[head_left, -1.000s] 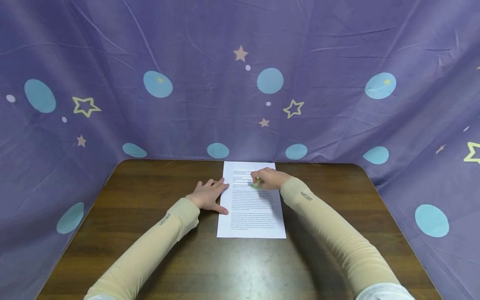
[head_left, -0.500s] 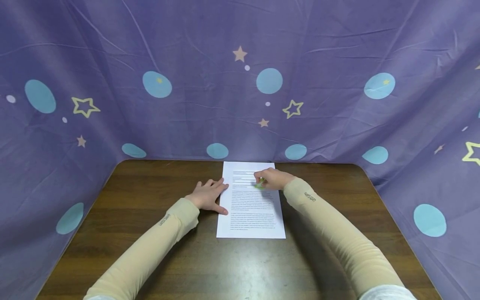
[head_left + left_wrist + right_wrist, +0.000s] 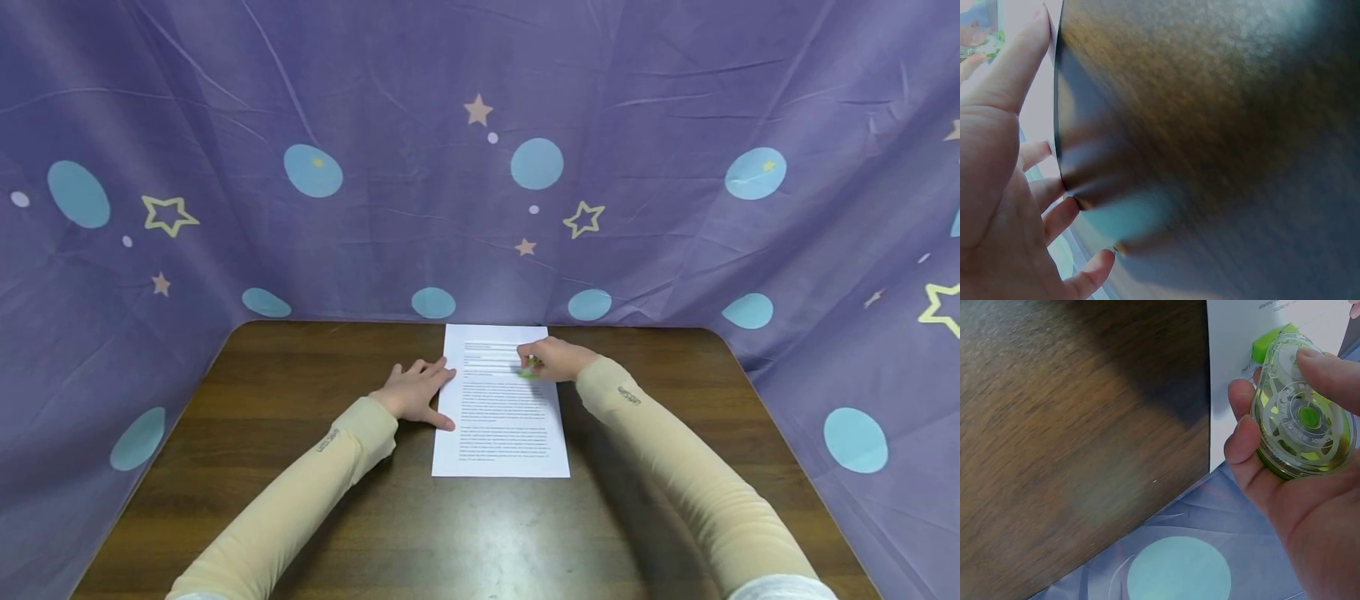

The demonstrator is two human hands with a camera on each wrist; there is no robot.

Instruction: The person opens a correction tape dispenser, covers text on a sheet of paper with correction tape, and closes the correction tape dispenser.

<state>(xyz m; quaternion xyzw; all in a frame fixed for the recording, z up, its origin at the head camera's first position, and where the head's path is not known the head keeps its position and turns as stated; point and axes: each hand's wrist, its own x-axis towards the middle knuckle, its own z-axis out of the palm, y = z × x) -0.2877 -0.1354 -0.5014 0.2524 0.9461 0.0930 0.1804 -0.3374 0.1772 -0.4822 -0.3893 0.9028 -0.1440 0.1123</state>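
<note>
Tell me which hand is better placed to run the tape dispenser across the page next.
Probably the right hand: it grips the tape dispenser over the upper part of the printed sheet. The left hand holds no tool and rests spread at the sheet's left edge.

Brown wood-grain table (image 3: 300, 358), far corners rounded; printed white sheet (image 3: 504, 417) lying flat, reaching far edge.

The left arm (image 3: 288, 496) is slanting forward and inward from the lower left, and the left hand (image 3: 411, 393) is resting palm down, its fingers (image 3: 1061, 220) standing apart and its thumb (image 3: 1022, 59) pointing inward. The right arm (image 3: 678, 462) is slanting in from the lower right, and the right hand (image 3: 558, 360) is sitting slightly farther forward, gripping between its thumb and curled fingers.
</note>
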